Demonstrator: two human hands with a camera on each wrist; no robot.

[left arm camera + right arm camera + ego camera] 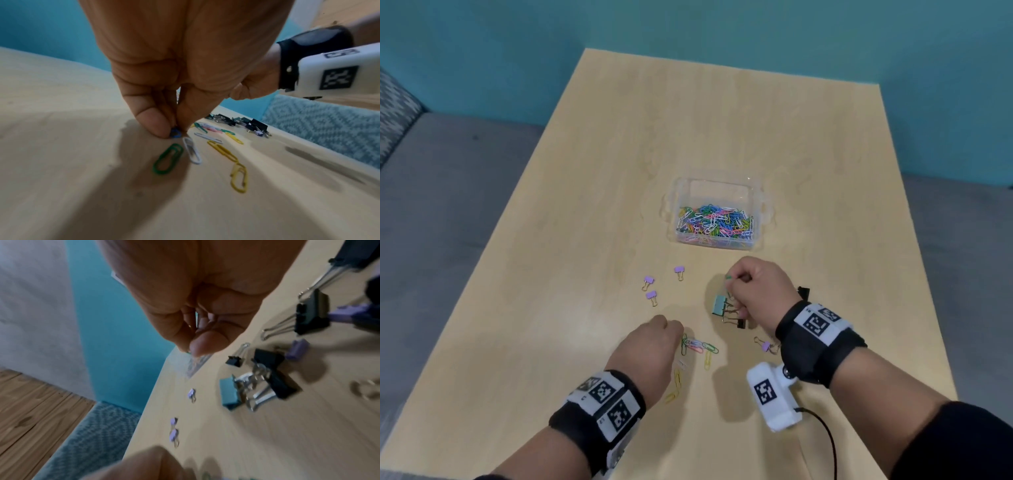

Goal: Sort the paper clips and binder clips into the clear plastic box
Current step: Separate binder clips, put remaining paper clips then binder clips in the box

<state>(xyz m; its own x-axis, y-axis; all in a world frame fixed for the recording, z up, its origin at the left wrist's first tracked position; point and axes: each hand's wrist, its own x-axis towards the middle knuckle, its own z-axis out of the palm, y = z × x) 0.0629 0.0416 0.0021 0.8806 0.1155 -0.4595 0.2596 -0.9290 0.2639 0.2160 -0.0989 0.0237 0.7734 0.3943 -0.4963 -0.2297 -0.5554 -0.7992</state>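
A clear plastic box (756, 200) stands on the light wooden table (592, 192), far of both hands and near the middle of the tabletop; its floor is covered by a heap of paper clips (714, 221) in blue, pink, green, yellow and white, piled toward its near wall; no binder clip can be made out in it; no writing shows on the box, and the only markings in view are black-and-white square codes on the wrist bands (816, 323), with small characters beside them too tiny to read. The left hand (654, 342) is down at the table, its thumb and fingertips closed together on a small blue paper clip (175, 133) that touches the surface; just near and right of it lie loose clips, a green paper clip (167, 159), a white paper clip (192, 150) and yellow paper clips (238, 177) among them. The right hand (756, 287) hovers between the box and the left hand, its fingers curled and its thumb pressed to the forefinger, pinching a green paper clip end (728, 277) that peeks out on the left; below it sits a cluster with a teal binder clip (719, 305) and black binder clips (275, 374); three small purple binder clips (652, 294) lie apart to the left, and one more purple binder clip (765, 346) lies near the right wrist.
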